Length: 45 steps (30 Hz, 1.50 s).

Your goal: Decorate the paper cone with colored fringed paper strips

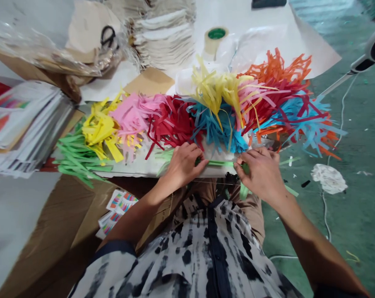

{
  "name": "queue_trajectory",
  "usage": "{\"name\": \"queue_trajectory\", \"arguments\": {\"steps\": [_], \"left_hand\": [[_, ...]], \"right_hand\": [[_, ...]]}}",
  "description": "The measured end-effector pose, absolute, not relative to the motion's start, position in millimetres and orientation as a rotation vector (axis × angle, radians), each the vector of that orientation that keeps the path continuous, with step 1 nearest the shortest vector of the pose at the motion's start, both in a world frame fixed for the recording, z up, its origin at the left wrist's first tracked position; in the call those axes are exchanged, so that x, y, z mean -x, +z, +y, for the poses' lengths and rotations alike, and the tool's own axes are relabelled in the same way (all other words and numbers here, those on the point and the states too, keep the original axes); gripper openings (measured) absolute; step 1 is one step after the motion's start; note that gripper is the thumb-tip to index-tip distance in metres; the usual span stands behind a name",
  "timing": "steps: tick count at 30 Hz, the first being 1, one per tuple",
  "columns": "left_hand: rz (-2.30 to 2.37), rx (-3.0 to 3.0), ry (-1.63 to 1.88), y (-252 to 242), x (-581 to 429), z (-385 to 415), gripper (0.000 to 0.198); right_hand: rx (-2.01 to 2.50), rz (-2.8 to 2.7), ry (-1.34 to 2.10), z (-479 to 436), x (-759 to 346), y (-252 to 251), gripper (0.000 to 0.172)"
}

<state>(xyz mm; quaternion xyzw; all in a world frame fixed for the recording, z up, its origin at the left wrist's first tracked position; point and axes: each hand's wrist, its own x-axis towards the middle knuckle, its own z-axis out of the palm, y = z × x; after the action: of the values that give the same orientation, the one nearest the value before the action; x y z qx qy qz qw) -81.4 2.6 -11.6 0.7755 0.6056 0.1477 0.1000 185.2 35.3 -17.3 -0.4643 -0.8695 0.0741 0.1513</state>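
Note:
Between my hands, near the table's front edge, a green paper tassel [220, 163] is stretched level, its cut strips spreading past both hands. My left hand [187, 163] is closed, with thumb and fingers pinching its left part. On its right part my right hand [258, 167] is closed too, fingers curled over. Just beyond them lies a row of tassels: green [78, 153], yellow [100, 126], pink [138, 111], red [175, 120] and blue [220, 124]. Pale yellow tassels [212, 89] rest on top, and orange tassels [277, 68] sit farther right.
At the left stands a stack of printed packets [29, 120]. Farther back are scissors [108, 36], stacked white bundles [164, 39] and a tape roll [216, 41]. A lamp arm [339, 82] reaches in from the right. Crumpled white paper [328, 178] and a cable [325, 215] lie on the green floor.

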Motion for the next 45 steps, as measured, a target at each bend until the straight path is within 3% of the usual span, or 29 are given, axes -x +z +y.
{"name": "queue_trajectory", "arguments": {"steps": [6, 11, 15, 23, 26, 31, 45], "left_hand": [[1.82, -2.344, 0.339, -5, 79, 10, 0.022], [1.729, -2.571, 0.492, -10, 65, 2, 0.015], [1.486, -2.713, 0.583, -22, 72, -6, 0.024], [1.709, -2.689, 0.707, 0, 117, -21, 0.022], [1.536, -2.707, 0.844, -1, 92, -14, 0.022], [1.296, -2.772, 0.626, -21, 56, 6, 0.017], [1.492, -2.694, 0.598, -32, 62, 9, 0.023]], "right_hand": [[1.373, -2.471, 0.015, 25, -175, -8, 0.014], [1.101, -2.547, -0.01, 4, -166, -11, 0.031], [1.192, -2.533, 0.01, -1, -178, -17, 0.029], [1.087, -2.493, -0.017, 3, -207, -17, 0.025], [1.081, -2.501, -0.054, 6, -202, -13, 0.022], [1.131, -2.525, -0.072, 11, -195, -5, 0.021], [1.151, -2.517, 0.136, 30, -177, -23, 0.024]]}}
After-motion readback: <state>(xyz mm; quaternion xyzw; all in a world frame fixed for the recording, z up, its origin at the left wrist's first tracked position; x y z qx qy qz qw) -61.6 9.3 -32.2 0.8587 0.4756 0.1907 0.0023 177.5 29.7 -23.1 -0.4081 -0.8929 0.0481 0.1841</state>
